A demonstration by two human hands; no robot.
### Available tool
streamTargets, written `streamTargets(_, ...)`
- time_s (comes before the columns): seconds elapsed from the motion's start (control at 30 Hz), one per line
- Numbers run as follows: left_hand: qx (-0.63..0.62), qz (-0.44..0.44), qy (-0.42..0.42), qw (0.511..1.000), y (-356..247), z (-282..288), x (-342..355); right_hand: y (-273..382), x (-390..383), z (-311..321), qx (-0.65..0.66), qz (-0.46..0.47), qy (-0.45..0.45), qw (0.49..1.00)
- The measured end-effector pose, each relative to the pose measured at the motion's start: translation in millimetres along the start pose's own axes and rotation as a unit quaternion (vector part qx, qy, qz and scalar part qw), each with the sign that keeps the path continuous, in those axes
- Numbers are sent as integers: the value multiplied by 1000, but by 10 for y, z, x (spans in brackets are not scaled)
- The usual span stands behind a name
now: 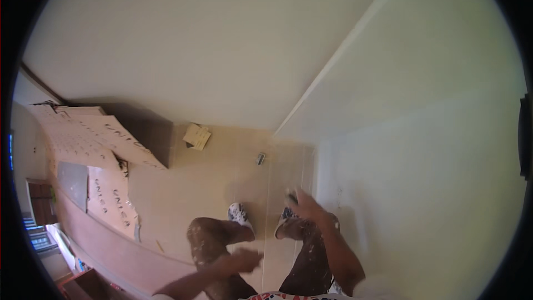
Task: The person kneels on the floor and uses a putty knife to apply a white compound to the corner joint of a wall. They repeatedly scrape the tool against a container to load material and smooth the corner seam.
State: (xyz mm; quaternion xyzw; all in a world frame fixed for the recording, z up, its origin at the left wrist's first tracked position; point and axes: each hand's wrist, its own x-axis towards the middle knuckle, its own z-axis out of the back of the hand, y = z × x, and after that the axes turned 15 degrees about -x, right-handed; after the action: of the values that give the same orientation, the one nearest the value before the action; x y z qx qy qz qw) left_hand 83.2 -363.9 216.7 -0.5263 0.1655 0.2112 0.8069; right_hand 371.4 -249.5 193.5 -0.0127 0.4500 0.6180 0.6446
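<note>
Black object [292, 198] juts leftward from the right hand [307, 206].

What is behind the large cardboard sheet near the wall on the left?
Behind the cardboard sheet, a dark, shadowed gap shows against the wall; I can't make out any object there. The sheet covers whatever lies farther in.

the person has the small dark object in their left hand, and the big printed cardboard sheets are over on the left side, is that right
One thing is off: the small dark object is in the person's right hand, not the left hand, as the head view shows. The big printed cardboard sheets are indeed over on the left side.
</note>
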Motion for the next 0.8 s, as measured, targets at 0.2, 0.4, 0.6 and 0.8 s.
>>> streamTargets(0.2,113,159,-193,962,1802,1418,1133,-382,1708,184,-16,147,-278,949)
streamTargets(0.4,71,170,-255,949,2886,1486,1501,-213,2287,63,-187,133,-360,904)
streamTargets(0.6,110,71,-313,941,2432,1863,2010,-195,2624,308,-150,217,-534,803)
streamTargets(0.8,90,71,-233,966,2206,1671,1934,-497,2566,183,-263,101,-575,768)
